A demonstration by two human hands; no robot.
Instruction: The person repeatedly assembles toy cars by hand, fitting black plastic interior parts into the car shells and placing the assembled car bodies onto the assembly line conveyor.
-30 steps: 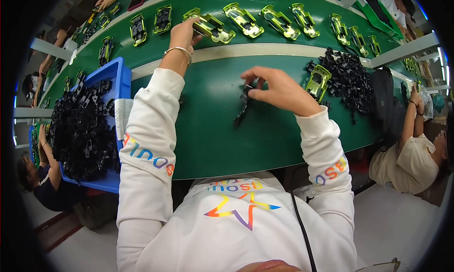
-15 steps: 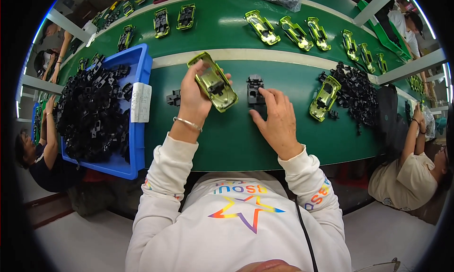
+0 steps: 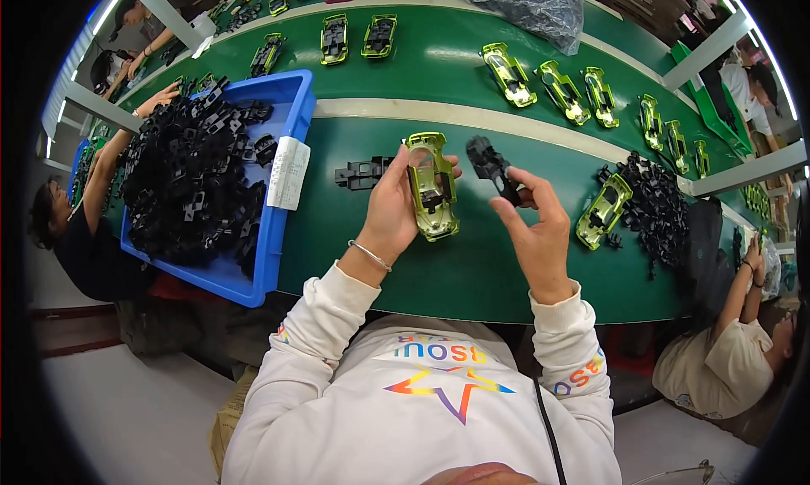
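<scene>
My left hand (image 3: pixel 395 200) is closed around a shiny yellow-green toy car body shell (image 3: pixel 435 200), its open inside turned up and a small black part sitting in it. In my right hand (image 3: pixel 540 223), thumb and fingers pinch a black plastic car chassis (image 3: pixel 492 169), raised off the table and tilted, just right of the shell. The two pieces are apart. Another black chassis (image 3: pixel 361 175) lies on the green table, partly hidden behind my left hand. A second green body shell (image 3: pixel 604 212) rests on the table to the right of my right hand.
A blue bin (image 3: pixel 270 257) heaped with black plastic parts stands at the left. A pile of small black parts (image 3: pixel 654 202) lies on the right. Beyond a pale ledge (image 3: pixel 422 109), several green shells (image 3: pixel 509 74) sit on the green surface. Co-workers sit at both sides.
My right hand has lifted the black chassis off the table and moved right with it. My left hand has turned the green shell more upright. A left co-worker's arm has reached farther over.
</scene>
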